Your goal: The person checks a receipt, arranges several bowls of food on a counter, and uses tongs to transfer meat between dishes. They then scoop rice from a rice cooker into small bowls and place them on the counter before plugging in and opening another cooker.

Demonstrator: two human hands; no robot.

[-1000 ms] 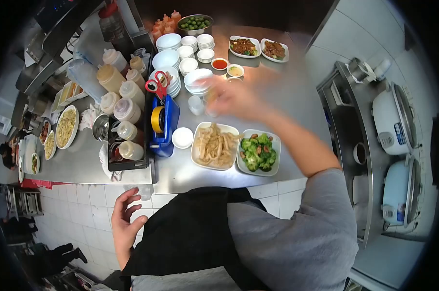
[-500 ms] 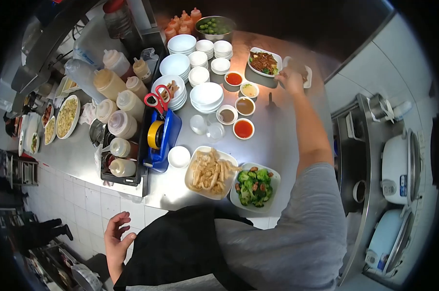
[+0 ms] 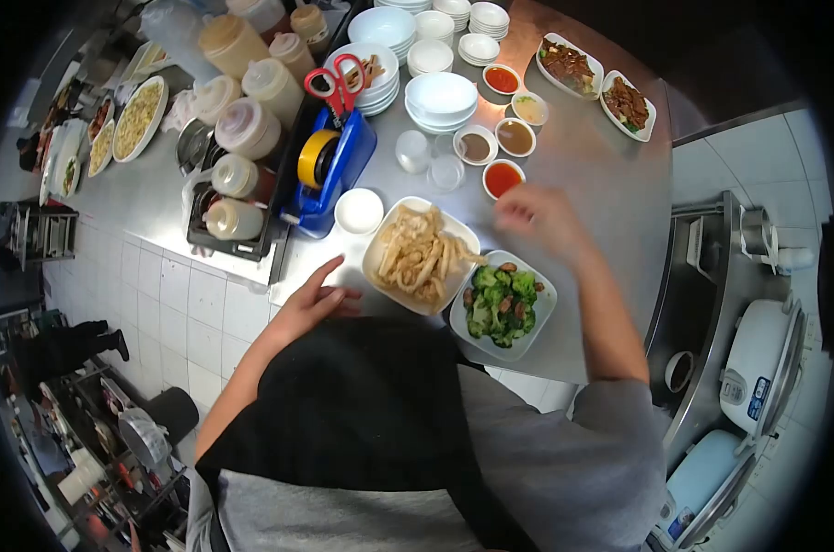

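My left hand is at the counter's front edge, fingers apart and holding nothing, just left of a white dish of pale fried strips. Smeared by motion, my right hand hangs over the counter with its fingers curled. Closest to it are a small bowl of red sauce and, nearer my body, a white dish of broccoli with brown pieces. Two white dishes of browned food stand at the far right, one dish beside the other dish.
Left of the dishes are a small white bowl and a blue bin with red-handled scissors and yellow tape. Squeeze bottles crowd a black tray. Stacked white bowls and sauce cups stand farther back.
My right hand has come back from the far right dishes toward me. My left hand has risen from beside my body to the counter edge. The view has shifted.
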